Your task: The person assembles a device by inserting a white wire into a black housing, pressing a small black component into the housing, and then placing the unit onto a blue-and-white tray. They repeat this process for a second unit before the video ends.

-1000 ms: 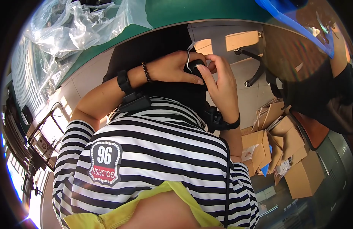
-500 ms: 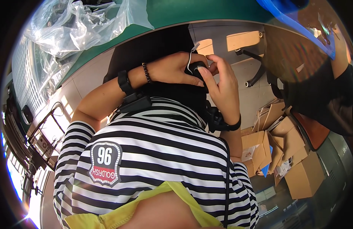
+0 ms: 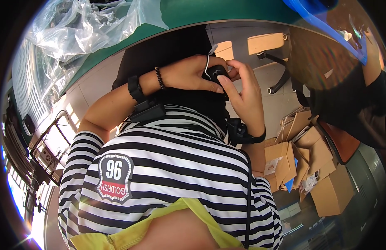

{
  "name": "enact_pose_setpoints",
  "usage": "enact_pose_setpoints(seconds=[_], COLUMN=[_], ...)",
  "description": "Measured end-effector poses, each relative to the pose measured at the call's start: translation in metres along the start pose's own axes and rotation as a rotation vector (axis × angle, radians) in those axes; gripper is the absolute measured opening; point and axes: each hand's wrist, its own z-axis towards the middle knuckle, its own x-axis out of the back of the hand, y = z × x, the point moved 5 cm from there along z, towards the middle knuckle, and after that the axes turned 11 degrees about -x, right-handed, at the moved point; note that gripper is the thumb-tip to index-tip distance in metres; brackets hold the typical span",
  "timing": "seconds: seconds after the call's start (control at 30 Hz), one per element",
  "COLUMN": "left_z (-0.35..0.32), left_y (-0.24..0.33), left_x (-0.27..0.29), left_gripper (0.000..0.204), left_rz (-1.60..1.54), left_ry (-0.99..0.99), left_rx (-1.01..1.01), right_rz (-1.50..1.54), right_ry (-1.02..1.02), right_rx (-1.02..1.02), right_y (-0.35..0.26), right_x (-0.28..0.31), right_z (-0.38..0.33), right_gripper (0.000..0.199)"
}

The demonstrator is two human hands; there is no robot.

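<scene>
A small rounded black device (image 3: 216,71), its exact kind unclear, sits between my two hands above my lap. My left hand (image 3: 188,74) is closed around its left side, with the thumb along the near edge. From the other side, my right hand (image 3: 246,88) presses its thumb against the device, while the bent fingers curl behind it and are partly hidden. A thin white cable (image 3: 207,62) rises past my left fingers and ends in a pale connector (image 3: 214,48).
Ahead runs the edge of a green table (image 3: 193,11), with a clear plastic bag (image 3: 97,29) on its left. Cardboard boxes (image 3: 332,191) lie on the right. A chair base with casters (image 3: 276,62) stands beyond my right hand. Another person's arm (image 3: 372,62) shows far right.
The right thumb has shifted slightly down along the device, leaving more of its black surface visible. Both hands otherwise keep almost the same place.
</scene>
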Motion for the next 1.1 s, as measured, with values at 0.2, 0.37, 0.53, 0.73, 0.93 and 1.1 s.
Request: enact_pose_setpoints(seconds=[0.2,0.37,0.53,0.73,0.93,1.1], left_z=[0.0,0.001,0.0,-0.002,-0.002,-0.001], left_y=[-0.001,0.003,-0.004,-0.01,-0.013,-0.012], left_x=[0.002,0.0,0.0,0.002,0.001,0.003], left_gripper=[0.043,0.042,0.042,0.048,0.048,0.045], left_rz=[0.046,0.021,0.003,0.095,0.081,0.097], left_ry=[0.015,-0.029,-0.024,0.045,0.027,0.083], left_rx=[-0.001,-0.009,-0.006,-0.034,-0.079,-0.125], right_rz=[0.019,-0.016,0.118,-0.118,0.095,-0.035], right_ry=[0.009,0.024,-0.087,0.054,-0.099,-0.01], right_rx=[0.058,0.012,0.051,0.065,0.048,0.055], right_y=[-0.001,-0.001,0.001,-0.002,0.0,0.001], right_x=[-0.006,-0.003,0.003,-0.007,0.005,-0.006], right_z=[0.003,0.0,0.001,-0.001,-0.002,0.0], right_gripper=[0.034,0.034,0.034,0.034,0.032,0.031])
